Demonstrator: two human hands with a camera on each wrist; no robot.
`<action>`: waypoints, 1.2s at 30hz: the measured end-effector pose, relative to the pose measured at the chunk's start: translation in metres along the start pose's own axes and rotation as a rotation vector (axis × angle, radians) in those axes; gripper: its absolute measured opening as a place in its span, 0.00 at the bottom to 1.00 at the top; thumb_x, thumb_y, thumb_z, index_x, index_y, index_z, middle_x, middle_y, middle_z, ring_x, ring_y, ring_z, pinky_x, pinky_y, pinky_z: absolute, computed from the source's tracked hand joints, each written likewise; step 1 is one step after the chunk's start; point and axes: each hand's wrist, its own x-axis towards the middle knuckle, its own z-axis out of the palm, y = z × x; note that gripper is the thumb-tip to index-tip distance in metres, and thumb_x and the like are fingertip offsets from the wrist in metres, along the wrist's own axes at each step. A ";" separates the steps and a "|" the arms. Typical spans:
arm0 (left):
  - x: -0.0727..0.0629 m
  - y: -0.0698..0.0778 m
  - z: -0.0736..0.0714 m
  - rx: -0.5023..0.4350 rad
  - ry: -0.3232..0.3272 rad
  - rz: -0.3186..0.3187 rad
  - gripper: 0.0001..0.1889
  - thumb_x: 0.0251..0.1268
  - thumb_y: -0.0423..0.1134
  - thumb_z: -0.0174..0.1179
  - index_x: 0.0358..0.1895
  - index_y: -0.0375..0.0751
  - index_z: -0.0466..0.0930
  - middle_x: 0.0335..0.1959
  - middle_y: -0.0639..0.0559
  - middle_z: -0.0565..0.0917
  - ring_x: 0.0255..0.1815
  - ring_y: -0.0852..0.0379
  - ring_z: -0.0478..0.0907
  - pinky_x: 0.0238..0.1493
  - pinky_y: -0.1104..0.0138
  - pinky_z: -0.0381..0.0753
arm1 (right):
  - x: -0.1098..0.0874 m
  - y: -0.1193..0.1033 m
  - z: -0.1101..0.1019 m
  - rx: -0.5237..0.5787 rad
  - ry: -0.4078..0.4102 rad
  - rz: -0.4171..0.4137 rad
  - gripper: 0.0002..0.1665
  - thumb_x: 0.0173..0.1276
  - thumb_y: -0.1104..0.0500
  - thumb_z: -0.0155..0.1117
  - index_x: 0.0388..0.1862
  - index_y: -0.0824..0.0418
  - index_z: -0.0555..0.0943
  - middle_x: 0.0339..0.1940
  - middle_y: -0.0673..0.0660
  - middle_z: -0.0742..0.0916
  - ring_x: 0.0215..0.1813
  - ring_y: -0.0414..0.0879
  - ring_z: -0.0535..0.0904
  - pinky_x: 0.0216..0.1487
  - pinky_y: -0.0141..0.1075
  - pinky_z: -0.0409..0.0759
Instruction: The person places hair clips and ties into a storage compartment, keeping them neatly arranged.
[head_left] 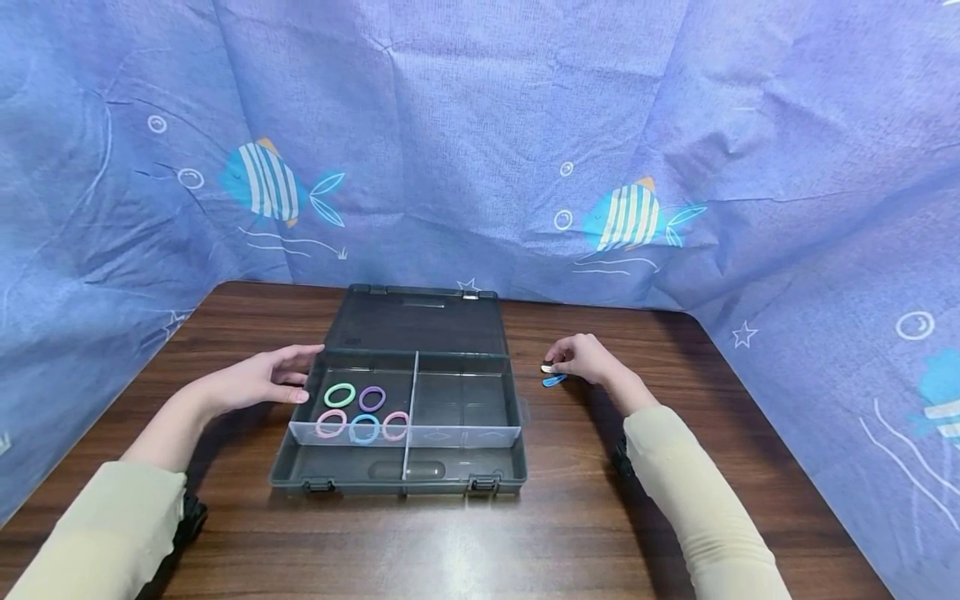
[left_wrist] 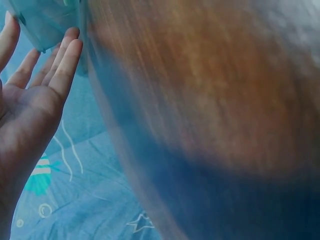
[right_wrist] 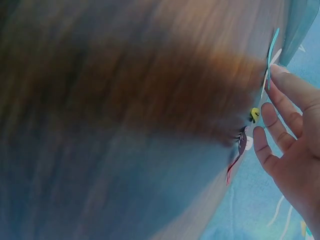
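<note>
My right hand [head_left: 587,358] is low over the table, right of the box, pinching a small whitish hair clip [head_left: 546,368] between thumb and fingers. A blue hair clip [head_left: 554,381] lies just below the fingertips. Along the left side of a grey see-through divided box [head_left: 352,485] is my left hand [head_left: 258,382], fingers loosely extended and fingertips right at the wall. Inside the box's back left compartment are several hair ties, among them a green one [head_left: 340,385], a purple one [head_left: 372,388] and a blue one [head_left: 364,440].
The box's lid [head_left: 427,321] lies folded back behind it. A whitish divider [head_left: 465,437] crosses the box. Past my right fingers, the right wrist view shows a yellow item [right_wrist: 255,115] and a dark piece [right_wrist: 242,142] with a red strand. A blue fish-print cloth [head_left: 465,167] hangs behind the table.
</note>
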 end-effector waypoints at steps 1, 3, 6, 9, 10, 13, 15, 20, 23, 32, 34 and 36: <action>0.000 0.000 0.000 0.001 0.001 0.000 0.42 0.63 0.41 0.62 0.75 0.40 0.46 0.71 0.28 0.56 0.67 0.31 0.61 0.61 0.46 0.68 | 0.000 0.001 0.001 0.001 -0.006 0.008 0.06 0.56 0.63 0.69 0.34 0.58 0.85 0.26 0.47 0.86 0.28 0.37 0.75 0.32 0.32 0.73; 0.001 -0.002 0.001 0.003 0.002 0.002 0.42 0.63 0.41 0.61 0.75 0.40 0.46 0.70 0.29 0.56 0.67 0.31 0.61 0.61 0.46 0.68 | 0.000 0.003 0.001 0.006 -0.010 0.009 0.06 0.57 0.63 0.69 0.34 0.58 0.86 0.26 0.47 0.86 0.28 0.37 0.75 0.32 0.32 0.73; 0.003 -0.004 0.002 -0.003 0.006 -0.001 0.42 0.63 0.41 0.61 0.75 0.41 0.46 0.71 0.29 0.56 0.66 0.32 0.62 0.61 0.46 0.68 | 0.000 0.004 0.002 0.017 -0.016 0.004 0.05 0.57 0.63 0.69 0.34 0.58 0.85 0.24 0.46 0.86 0.27 0.37 0.74 0.32 0.31 0.73; 0.004 -0.004 0.002 -0.013 0.006 0.005 0.41 0.63 0.40 0.61 0.74 0.40 0.46 0.70 0.29 0.56 0.66 0.31 0.61 0.61 0.45 0.67 | 0.000 0.003 0.002 0.022 -0.021 0.003 0.04 0.58 0.62 0.69 0.33 0.59 0.85 0.23 0.46 0.84 0.27 0.37 0.73 0.32 0.32 0.72; 0.004 -0.004 0.002 -0.014 0.005 0.009 0.41 0.63 0.40 0.61 0.74 0.40 0.46 0.70 0.29 0.56 0.66 0.31 0.61 0.61 0.44 0.67 | 0.000 0.002 0.002 0.023 -0.024 0.008 0.04 0.59 0.61 0.69 0.33 0.59 0.85 0.22 0.46 0.83 0.27 0.37 0.73 0.32 0.32 0.72; 0.004 -0.003 0.002 -0.022 0.004 0.018 0.41 0.64 0.39 0.61 0.74 0.39 0.46 0.70 0.29 0.57 0.66 0.30 0.60 0.61 0.44 0.67 | -0.002 0.001 0.001 0.021 -0.031 0.015 0.05 0.60 0.58 0.69 0.32 0.59 0.85 0.21 0.45 0.82 0.26 0.38 0.72 0.32 0.32 0.71; 0.005 -0.005 0.002 -0.032 0.006 0.015 0.41 0.63 0.39 0.61 0.74 0.40 0.46 0.70 0.30 0.57 0.67 0.31 0.60 0.61 0.45 0.67 | -0.002 0.000 0.000 0.022 -0.031 0.017 0.06 0.61 0.57 0.69 0.31 0.58 0.85 0.21 0.46 0.81 0.26 0.38 0.72 0.31 0.32 0.71; 0.005 -0.008 0.004 -0.051 0.017 0.004 0.41 0.64 0.39 0.60 0.74 0.42 0.46 0.70 0.31 0.58 0.67 0.31 0.60 0.62 0.43 0.65 | -0.002 0.000 0.002 0.029 -0.018 0.005 0.06 0.61 0.56 0.68 0.28 0.58 0.85 0.19 0.45 0.81 0.25 0.38 0.71 0.30 0.32 0.71; 0.005 -0.006 0.004 -0.052 0.020 -0.005 0.41 0.64 0.40 0.60 0.75 0.42 0.45 0.71 0.30 0.56 0.67 0.30 0.59 0.63 0.42 0.63 | -0.001 0.001 0.003 0.025 -0.008 -0.007 0.06 0.61 0.56 0.69 0.26 0.57 0.84 0.19 0.45 0.81 0.24 0.37 0.71 0.29 0.31 0.70; 0.004 0.004 0.004 -0.009 -0.009 -0.010 0.44 0.63 0.41 0.62 0.76 0.42 0.42 0.72 0.28 0.49 0.68 0.27 0.55 0.62 0.40 0.62 | -0.002 -0.003 0.003 -0.006 0.018 -0.037 0.05 0.60 0.59 0.68 0.25 0.57 0.84 0.19 0.44 0.83 0.23 0.37 0.69 0.27 0.30 0.68; 0.004 0.004 0.004 -0.002 -0.009 -0.013 0.44 0.63 0.41 0.62 0.76 0.43 0.42 0.72 0.28 0.49 0.68 0.27 0.54 0.62 0.40 0.63 | -0.002 -0.005 0.002 -0.013 0.020 -0.038 0.04 0.60 0.60 0.68 0.25 0.57 0.84 0.19 0.44 0.84 0.23 0.36 0.70 0.27 0.30 0.69; 0.004 0.004 0.003 0.002 -0.008 -0.011 0.44 0.63 0.41 0.62 0.76 0.43 0.42 0.72 0.28 0.49 0.68 0.27 0.55 0.62 0.40 0.63 | -0.002 -0.007 0.001 -0.017 0.026 -0.042 0.04 0.59 0.61 0.67 0.25 0.57 0.84 0.20 0.44 0.84 0.24 0.36 0.70 0.29 0.30 0.70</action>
